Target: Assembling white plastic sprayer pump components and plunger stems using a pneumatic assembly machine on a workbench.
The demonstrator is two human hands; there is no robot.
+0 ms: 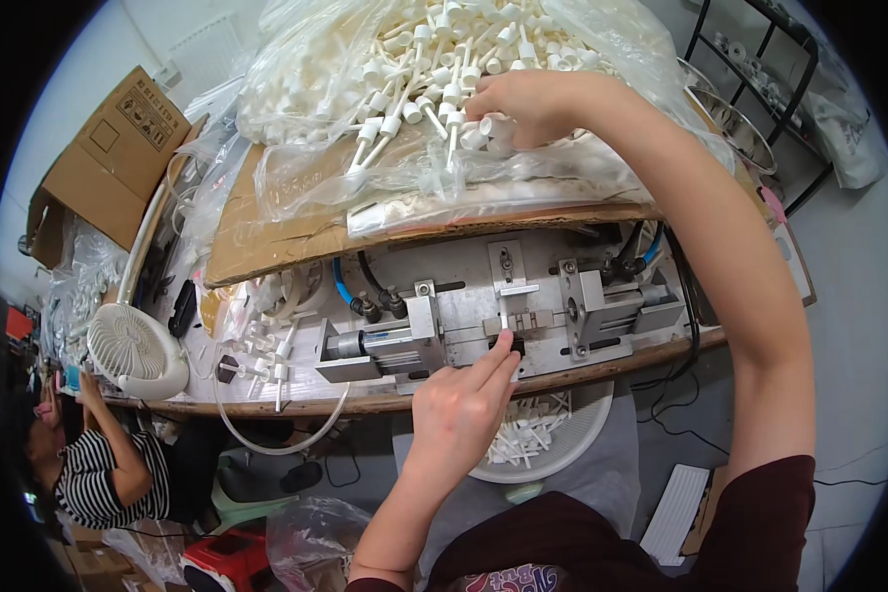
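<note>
The left hand (464, 405) sits at about six o'clock of the metal press fixture (503, 316) on the table (365, 403), fingers pressed together and stretched forward, their tips pinching a small white part (504, 321) down into the fixture's central slot. The right hand (523, 104) reaches up to twelve o'clock, fingers curled into the heap of white pump nozzles (414, 59) lying in an open clear plastic bag (306, 178) on a cardboard sheet (266, 237); what it grips cannot be told. At five o'clock of the left hand, below the table edge, a white basket (582, 434) holds finished pieces. A white fan (133, 350) stands at nine o'clock.
</note>
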